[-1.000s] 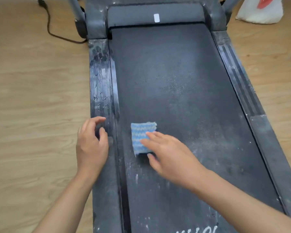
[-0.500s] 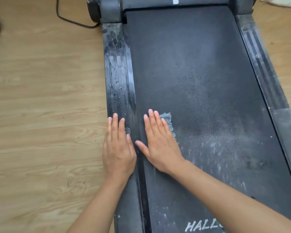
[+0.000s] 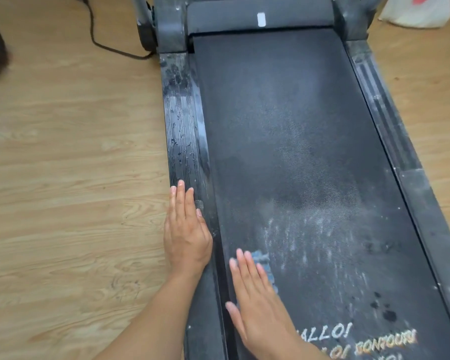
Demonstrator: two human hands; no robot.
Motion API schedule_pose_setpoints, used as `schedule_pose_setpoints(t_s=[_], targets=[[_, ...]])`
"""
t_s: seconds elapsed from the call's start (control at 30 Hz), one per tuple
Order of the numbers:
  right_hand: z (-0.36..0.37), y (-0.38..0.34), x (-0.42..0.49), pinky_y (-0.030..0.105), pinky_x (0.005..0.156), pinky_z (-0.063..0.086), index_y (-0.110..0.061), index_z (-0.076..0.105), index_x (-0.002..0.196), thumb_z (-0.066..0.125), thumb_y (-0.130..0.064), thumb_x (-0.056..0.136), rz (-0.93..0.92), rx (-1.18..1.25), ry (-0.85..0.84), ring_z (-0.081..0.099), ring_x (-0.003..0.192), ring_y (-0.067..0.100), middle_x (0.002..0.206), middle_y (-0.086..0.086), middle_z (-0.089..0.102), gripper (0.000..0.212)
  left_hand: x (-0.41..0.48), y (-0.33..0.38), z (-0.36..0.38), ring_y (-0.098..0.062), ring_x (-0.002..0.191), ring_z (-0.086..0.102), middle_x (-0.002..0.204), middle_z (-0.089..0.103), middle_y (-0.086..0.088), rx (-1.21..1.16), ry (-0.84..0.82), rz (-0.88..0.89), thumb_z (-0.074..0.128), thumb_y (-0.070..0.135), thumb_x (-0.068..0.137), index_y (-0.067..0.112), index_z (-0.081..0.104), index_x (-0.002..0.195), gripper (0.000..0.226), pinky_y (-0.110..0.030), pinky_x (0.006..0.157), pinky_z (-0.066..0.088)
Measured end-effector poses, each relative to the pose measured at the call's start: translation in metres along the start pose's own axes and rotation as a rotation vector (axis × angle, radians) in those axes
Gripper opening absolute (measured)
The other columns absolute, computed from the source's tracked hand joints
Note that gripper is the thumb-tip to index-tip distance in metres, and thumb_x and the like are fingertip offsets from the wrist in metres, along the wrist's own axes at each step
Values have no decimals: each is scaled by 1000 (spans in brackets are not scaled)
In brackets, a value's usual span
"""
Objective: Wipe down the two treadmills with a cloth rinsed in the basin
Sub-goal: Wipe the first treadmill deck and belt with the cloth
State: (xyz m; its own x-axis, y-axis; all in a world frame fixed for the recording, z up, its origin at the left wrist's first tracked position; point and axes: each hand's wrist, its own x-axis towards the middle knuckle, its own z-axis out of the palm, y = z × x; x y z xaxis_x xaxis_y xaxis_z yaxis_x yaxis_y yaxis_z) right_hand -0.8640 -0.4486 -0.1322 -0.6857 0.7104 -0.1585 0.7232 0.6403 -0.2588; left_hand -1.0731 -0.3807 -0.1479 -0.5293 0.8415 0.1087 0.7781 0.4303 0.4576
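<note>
We are mid-wipe on the treadmill belt. Our right hand presses the cloth down near the left edge, fingers straight, grip wide, nothing pinched; the cloth peeks out at one o'clock of the palm. Our left hand rests flat on the side rail, at ten o'clock of the cloth, grip wide too. Pale dust streaks lie at one o'clock; we judge the next stroke should sweep there under even pressure.
</note>
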Motion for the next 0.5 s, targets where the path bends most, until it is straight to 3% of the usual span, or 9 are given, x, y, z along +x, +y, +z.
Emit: schedule_pose_setpoints(t_s=[0.1, 0.23, 0.33, 0.4, 0.5], targets=[[-1, 17, 8, 44, 123, 23, -7, 28, 164, 40, -45, 107, -42, -98, -2, 18, 161, 26, 175, 10, 12, 69, 2, 3, -1, -23, 161, 23, 173, 29, -5, -5, 14, 7, 37, 17, 104, 7, 45, 156, 53, -42, 122, 37], [-21, 28, 126, 46, 130, 11, -11, 15, 167, 27, -47, 110, 55, -24, 76, 1, 163, 21, 176, 6, 5, 69, 6, -1, -2, -22, 161, 24, 172, 32, -4, -17, 25, 5, 38, 15, 104, 7, 47, 155, 52, -33, 125, 28], [-42, 40, 202, 47, 130, 9, -10, 10, 168, 30, -46, 110, 114, -29, 55, -1, 163, 22, 176, 7, 3, 71, 3, -3, -4, -20, 162, 21, 173, 29, -3, -33, 4, -2, 41, 11, 106, 8, 46, 155, 49, -26, 126, 19], [-43, 44, 209, 48, 129, 9, -9, 8, 167, 32, -47, 109, 145, -54, 55, -2, 163, 24, 176, 9, 1, 74, 3, -1, -1, -21, 162, 19, 173, 28, -3, -30, -5, 1, 42, 9, 106, 8, 45, 155, 49, -28, 127, 19], [-22, 13, 140, 50, 130, 7, -7, 6, 167, 32, -46, 108, 150, 1, 40, -7, 162, 26, 176, 12, -4, 75, 1, -1, 0, -21, 162, 19, 173, 28, -3, -40, -4, -8, 38, 13, 106, 8, 44, 156, 51, -38, 128, 26]])
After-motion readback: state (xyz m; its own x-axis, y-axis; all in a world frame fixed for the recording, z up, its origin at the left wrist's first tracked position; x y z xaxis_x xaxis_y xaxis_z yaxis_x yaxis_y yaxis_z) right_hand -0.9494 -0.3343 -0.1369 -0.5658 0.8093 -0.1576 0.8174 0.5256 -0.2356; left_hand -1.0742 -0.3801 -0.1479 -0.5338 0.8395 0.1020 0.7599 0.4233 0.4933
